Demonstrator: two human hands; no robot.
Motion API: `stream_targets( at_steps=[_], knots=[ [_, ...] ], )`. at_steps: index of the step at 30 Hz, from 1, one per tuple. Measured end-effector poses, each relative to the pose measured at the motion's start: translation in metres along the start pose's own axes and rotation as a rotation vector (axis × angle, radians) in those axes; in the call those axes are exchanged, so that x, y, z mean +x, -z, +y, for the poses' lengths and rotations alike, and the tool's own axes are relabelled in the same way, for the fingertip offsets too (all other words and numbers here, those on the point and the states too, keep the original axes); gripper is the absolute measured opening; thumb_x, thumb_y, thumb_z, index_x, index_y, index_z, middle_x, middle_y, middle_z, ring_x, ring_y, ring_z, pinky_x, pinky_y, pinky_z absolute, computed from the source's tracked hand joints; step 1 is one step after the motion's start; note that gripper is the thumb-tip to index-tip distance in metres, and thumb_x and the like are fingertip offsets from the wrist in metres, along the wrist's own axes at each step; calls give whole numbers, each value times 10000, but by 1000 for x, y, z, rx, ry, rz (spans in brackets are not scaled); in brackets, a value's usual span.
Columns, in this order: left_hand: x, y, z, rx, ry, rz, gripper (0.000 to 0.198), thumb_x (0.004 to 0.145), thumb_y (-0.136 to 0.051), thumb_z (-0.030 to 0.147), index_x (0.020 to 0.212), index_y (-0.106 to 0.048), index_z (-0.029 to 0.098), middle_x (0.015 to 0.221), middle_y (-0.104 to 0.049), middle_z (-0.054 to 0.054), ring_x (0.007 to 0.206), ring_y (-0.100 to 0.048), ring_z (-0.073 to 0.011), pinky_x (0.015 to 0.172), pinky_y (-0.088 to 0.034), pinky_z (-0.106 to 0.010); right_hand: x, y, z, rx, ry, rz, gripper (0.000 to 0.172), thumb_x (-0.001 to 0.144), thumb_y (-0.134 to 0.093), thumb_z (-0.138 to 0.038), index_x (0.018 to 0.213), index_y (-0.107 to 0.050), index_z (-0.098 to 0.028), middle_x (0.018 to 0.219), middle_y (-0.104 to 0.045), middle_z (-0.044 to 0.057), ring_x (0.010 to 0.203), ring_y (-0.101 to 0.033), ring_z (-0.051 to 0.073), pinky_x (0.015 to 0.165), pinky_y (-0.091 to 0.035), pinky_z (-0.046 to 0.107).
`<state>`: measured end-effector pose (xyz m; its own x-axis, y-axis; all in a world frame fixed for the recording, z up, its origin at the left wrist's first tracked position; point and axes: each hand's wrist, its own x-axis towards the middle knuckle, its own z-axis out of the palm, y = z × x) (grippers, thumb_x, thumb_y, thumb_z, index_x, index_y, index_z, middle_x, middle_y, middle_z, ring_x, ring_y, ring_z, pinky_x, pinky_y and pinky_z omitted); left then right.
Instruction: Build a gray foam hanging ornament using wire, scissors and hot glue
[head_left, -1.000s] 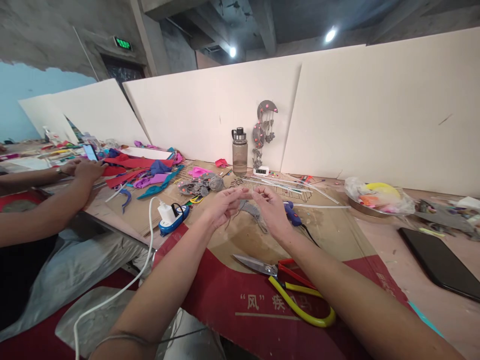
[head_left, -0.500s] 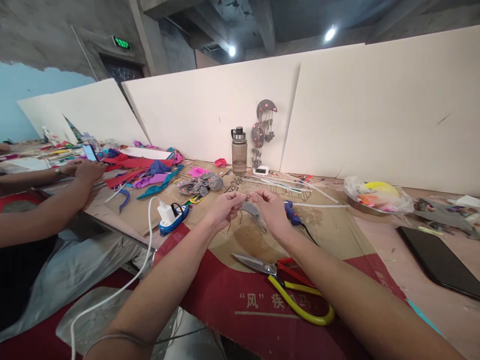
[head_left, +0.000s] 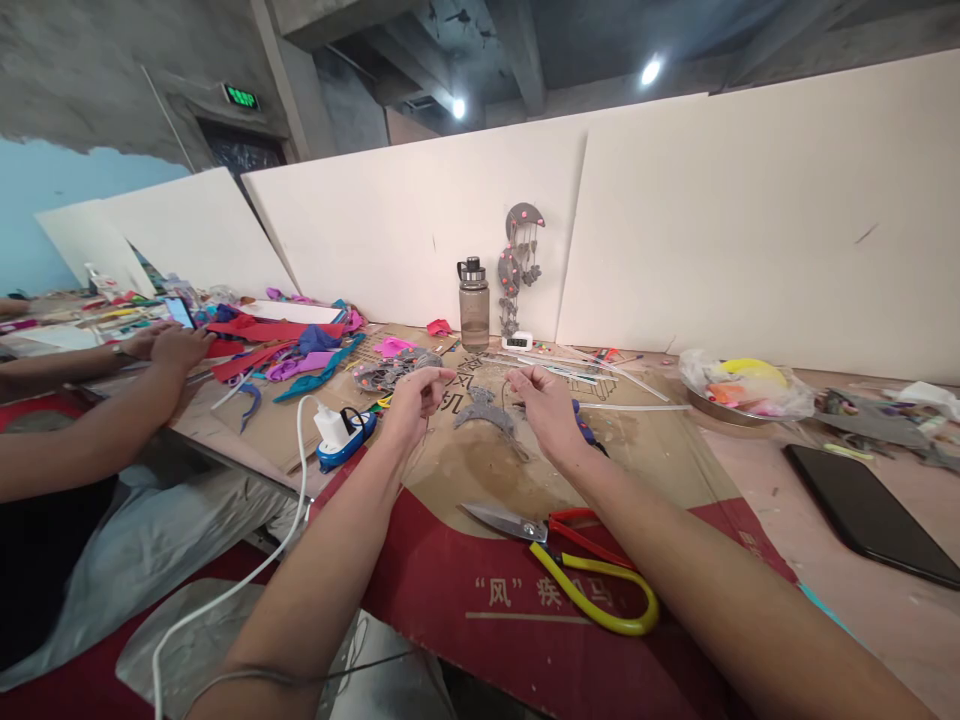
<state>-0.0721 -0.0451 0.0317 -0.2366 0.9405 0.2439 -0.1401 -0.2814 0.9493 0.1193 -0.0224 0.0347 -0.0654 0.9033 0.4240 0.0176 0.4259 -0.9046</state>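
Note:
My left hand (head_left: 420, 402) is raised over the cardboard with thumb and forefinger pinched together; a thin thread hangs below its fingers. Opposite it, my right hand (head_left: 546, 408) pinches a thin thread (head_left: 505, 397) at its fingertips. Whether the two strands are one piece I cannot tell. Between the hands, a grey crescent-shaped piece (head_left: 484, 412) lies on the cardboard (head_left: 495, 470), with small grey bits behind it. Scissors (head_left: 529, 527) with one red and one yellow handle lie nearer me. A blue glue gun (head_left: 585, 425) is partly hidden behind my right hand.
A water bottle (head_left: 474, 308) and a grey moon hanging decoration (head_left: 523, 220) stand at the white board. Grey yarn pieces (head_left: 394, 370) and a blue power strip (head_left: 346, 442) are left; a bowl (head_left: 739, 410) and phone (head_left: 870, 510) right. A co-worker's hands (head_left: 169, 343) hold a phone.
My hands were together at the fingertips and have moved apart, the left one mostly leftward. The grey crescent between them now shows more fully. The view has shifted slightly.

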Motion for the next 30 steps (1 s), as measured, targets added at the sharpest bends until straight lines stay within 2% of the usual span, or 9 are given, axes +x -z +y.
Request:
stream_targets(
  at_steps=[2,4,7,10,14,18,24,27,30],
  knots=[
    [-2,-3,-1,62,16,-29,275,716,-654,392,710,-705,122,440,-411,46,385,-218,-38,390,-97,-216,-2,-1,-1,-40,5,-41,267,772,-563,-435,708,-621,-182,645,-571,-17,622,-449,130,622,-352,264],
    [-6,-9,-2,98,69,-105,334,695,-714,447,783,-722,124,543,-539,17,399,-227,-23,394,-101,-215,-4,-2,-1,-84,20,-84,261,775,-568,-427,718,-639,-182,659,-595,-13,635,-469,133,625,-360,266],
    [-13,-19,-4,47,215,-308,461,672,-752,492,979,-712,150,801,-674,-46,416,-216,-1,399,-91,-204,-5,-2,1,-129,47,-126,247,786,-560,-401,742,-666,-183,709,-646,0,666,-516,141,648,-381,271],
    [-19,-24,-5,-34,337,-444,407,680,-761,491,870,-674,141,722,-641,-23,404,-227,5,395,-97,-189,-3,-2,5,-151,56,-129,241,790,-557,-382,737,-673,-178,720,-664,6,682,-539,143,668,-392,274],
    [-20,-24,-7,-36,358,-415,366,672,-782,442,700,-576,140,570,-523,38,376,-259,0,382,-126,-179,-1,0,9,-163,30,-97,243,769,-579,-395,734,-672,-173,720,-667,6,677,-537,141,667,-397,275],
    [-17,-20,-7,50,374,-386,372,666,-778,441,694,-559,142,567,-520,38,367,-253,1,380,-104,-179,1,2,11,-210,25,-84,247,751,-576,-400,706,-663,-173,685,-653,1,645,-521,137,636,-383,270],
    [-12,-15,-14,223,305,-296,362,656,-757,452,665,-574,141,578,-557,11,377,-276,-13,381,-101,-191,5,8,21,-318,14,-92,279,775,-531,-401,682,-665,-175,648,-642,5,610,-507,139,611,-364,274],
    [-10,-13,-20,311,286,-209,330,667,-734,437,630,-583,146,559,-558,14,367,-270,-21,384,-116,-203,10,12,27,-380,-1,-132,257,796,-496,-343,691,-668,-184,665,-655,8,641,-526,148,635,-371,278],
    [-9,-13,-24,437,256,-88,315,693,-705,416,573,-584,150,470,-489,35,355,-260,-33,394,-118,-217,15,21,29,-455,-6,-110,245,807,-481,-316,725,-669,-184,705,-663,14,677,-544,155,654,-368,279]
  ],
)
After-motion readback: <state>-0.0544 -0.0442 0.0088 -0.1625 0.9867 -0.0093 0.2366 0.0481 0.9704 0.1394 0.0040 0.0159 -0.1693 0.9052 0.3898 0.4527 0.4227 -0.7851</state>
